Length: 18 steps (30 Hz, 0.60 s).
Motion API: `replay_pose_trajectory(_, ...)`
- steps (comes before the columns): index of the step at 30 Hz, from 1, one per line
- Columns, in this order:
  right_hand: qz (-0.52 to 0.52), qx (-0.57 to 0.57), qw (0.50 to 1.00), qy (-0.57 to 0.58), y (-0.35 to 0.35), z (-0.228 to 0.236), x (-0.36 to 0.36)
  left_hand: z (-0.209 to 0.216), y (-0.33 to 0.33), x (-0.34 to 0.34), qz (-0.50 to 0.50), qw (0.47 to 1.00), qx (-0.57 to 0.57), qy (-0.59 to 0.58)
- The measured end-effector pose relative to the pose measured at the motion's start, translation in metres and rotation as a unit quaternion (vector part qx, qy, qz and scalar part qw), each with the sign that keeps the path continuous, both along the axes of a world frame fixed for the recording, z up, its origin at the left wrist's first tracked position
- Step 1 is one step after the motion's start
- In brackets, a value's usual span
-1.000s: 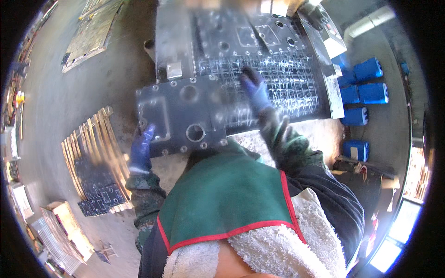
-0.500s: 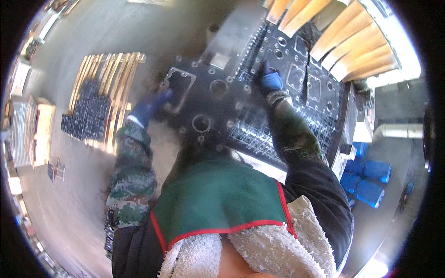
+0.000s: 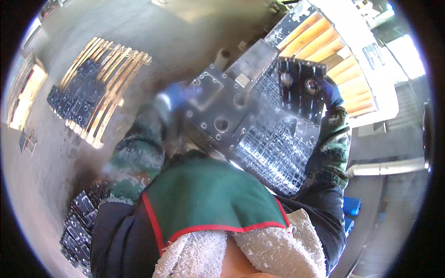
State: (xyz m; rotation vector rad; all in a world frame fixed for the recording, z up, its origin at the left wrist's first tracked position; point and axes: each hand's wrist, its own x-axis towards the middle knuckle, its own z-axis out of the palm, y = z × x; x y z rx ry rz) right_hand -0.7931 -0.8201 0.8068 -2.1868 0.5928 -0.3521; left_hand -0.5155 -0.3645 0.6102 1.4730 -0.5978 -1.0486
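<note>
My right hand (image 3: 333, 94), in a blue glove, grips the right edge of a black metal plate (image 3: 301, 99) with round holes and bolt holes. That plate is tilted up over the far right of a wire-grid work surface (image 3: 273, 155). On the left, my blue-gloved left hand (image 3: 180, 95) is at the left edge of another black metal plate (image 3: 218, 109), which has a large rectangular outline and round openings. Motion smears the left fingers, so their grip does not show. This second plate covers the left part of the grid.
Roller slats (image 3: 320, 39) in orange-brown lie beyond the grid. A wooden pallet (image 3: 113, 85) on the floor at left carries several black plates. More black parts (image 3: 79, 229) are stacked at lower left. Blue bins (image 3: 352, 206) stand at right, below a pale pipe (image 3: 387, 167).
My right hand has moved right and has raised a plate off the grid, baring more mesh. The left hand has shifted right in the picture along with the left plate. The whole view has turned.
</note>
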Motion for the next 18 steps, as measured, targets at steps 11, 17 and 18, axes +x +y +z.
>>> replay_pose_trajectory(11, -0.028, -0.244, 0.969, -0.017, 0.294, 0.031, 0.108, 0.018, 0.003, -0.002, -0.025, 0.996, 0.058, -0.059)
replay_pose_trajectory(17, -0.037, -0.446, 0.888, 0.111, 0.404, -0.067, 0.140, -0.070, -0.007, 0.024, -0.056, 0.971, 0.048, -0.226)
replay_pose_trajectory(18, -0.048, -0.397, 0.906, 0.141, 0.413, -0.083, 0.141, -0.081, -0.001, 0.030, 0.010, 0.991, 0.015, -0.136)
